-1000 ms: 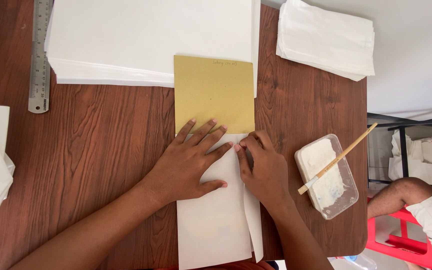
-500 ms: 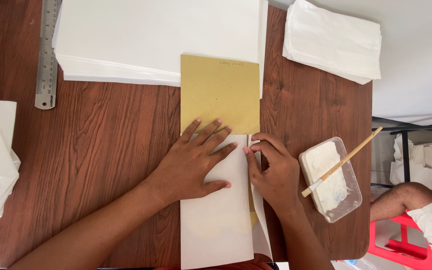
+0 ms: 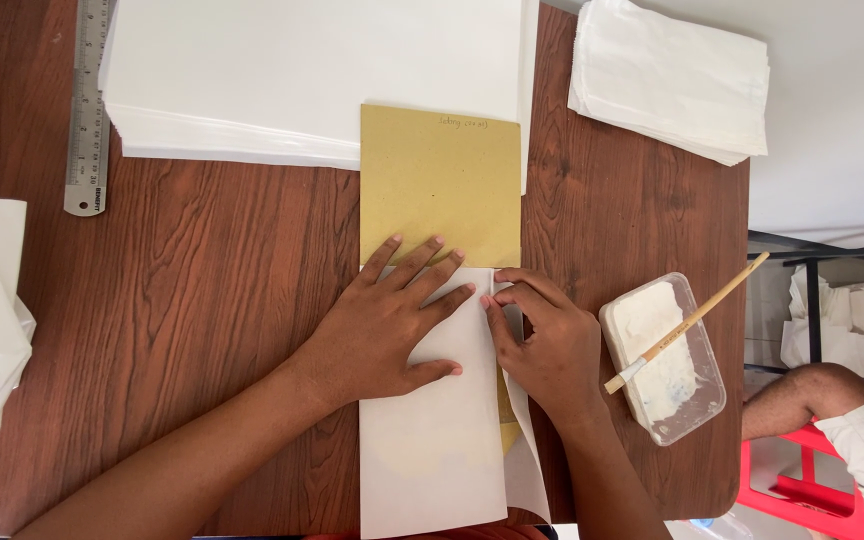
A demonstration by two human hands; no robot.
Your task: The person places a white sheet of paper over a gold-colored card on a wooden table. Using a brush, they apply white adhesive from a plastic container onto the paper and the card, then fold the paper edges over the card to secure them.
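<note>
Two hands worked at the near edge of a dark wooden table (image 3: 202, 280). The left hand (image 3: 392, 320) lay flat and open, fingers spread, pressing down on a white paper sheet (image 3: 432, 450) that was folded over a tan cardboard template (image 3: 439, 185). The right hand (image 3: 547, 345) sat just beside it, its fingertips (image 3: 497, 310) pinching the right flap of the same sheet along the fold, with a sliver of tan card showing beneath the flap. The sheet ran from the hands down to the table's near edge, while the template's upper half stuck out bare above the fingers and overlapped a large stack of white paper (image 3: 312, 70) at the far side. A steel ruler (image 3: 89, 100) lay at the far left. To the right stood a clear plastic tub of white paste (image 3: 664, 357) with a wooden-handled brush (image 3: 687, 322) resting across it, and a pile of finished white bags (image 3: 670, 75) lay at the far right corner.
</note>
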